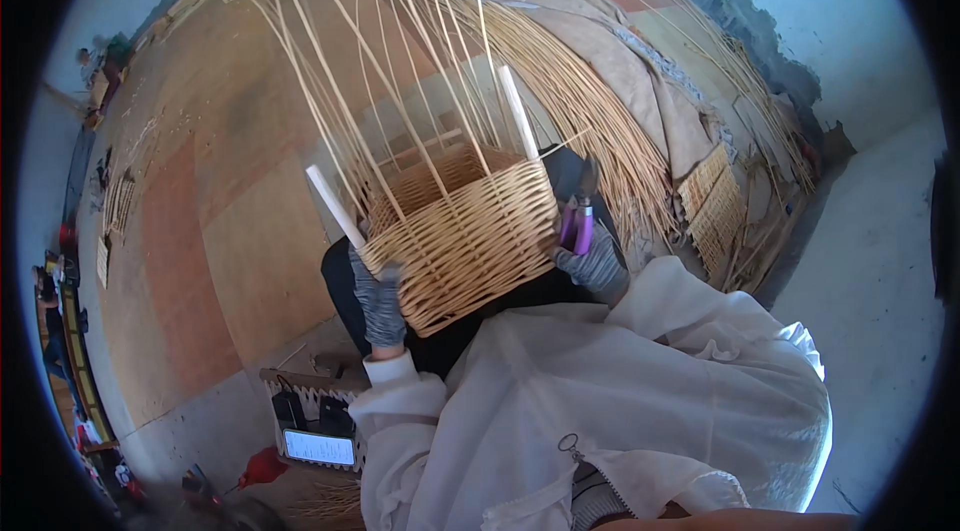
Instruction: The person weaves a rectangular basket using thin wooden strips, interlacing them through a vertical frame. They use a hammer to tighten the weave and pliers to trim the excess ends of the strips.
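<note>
A half-woven wicker basket [470, 241] rests tilted on my lap, its long upright stakes fanning out toward the far side. Two white rods [335, 207] stand at its near corners. My left hand [379, 303], in a grey striped glove, grips the basket's left near corner; its fingertips are slightly blurred. At the right side my right hand [597, 268], gloved alike, holds pruning shears with purple handles [577, 227], blades pointing up and away. That hand is also against the basket's right corner, with some fingers hidden.
A long bundle of loose canes [590, 111] lies on the floor beyond the basket to the right, beside a grey cloth [640, 81]. Woven panels [712, 193] lie near the right wall. At lower left a phone [319, 448] sits on a small woven stand, near a red object [263, 467].
</note>
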Motion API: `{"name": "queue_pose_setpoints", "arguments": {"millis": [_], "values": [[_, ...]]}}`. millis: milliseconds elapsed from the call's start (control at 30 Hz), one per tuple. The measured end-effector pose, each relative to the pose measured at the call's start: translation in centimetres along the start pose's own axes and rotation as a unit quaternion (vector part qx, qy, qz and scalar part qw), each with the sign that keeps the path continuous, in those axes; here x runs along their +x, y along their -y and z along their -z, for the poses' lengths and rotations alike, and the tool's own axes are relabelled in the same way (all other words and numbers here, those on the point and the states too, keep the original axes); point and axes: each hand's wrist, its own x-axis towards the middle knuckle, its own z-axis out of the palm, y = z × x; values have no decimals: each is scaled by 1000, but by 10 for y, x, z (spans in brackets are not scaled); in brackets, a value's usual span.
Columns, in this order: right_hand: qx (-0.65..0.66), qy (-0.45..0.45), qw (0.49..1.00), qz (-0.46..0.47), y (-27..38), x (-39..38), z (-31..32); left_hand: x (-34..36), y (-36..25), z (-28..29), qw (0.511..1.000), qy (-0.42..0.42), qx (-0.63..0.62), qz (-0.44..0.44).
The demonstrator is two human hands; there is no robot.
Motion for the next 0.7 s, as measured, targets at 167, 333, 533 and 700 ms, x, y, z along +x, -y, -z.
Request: {"name": "queue_pose_setpoints", "arguments": {"millis": [167,333,533,700], "values": [[34,53,979,-192,42,1,-2,-15,2,-4,983,-79,163,-38],[234,-6,970,-69,25,2,8,-6,-11,-21,891,-135,365,-235],[91,-8,995,-50,10,-16,47,49,-43,-72,790,160,554,-210],[29,57,998,28,15,-29,36,91,-46,-109,677,286,675,-68]]}}
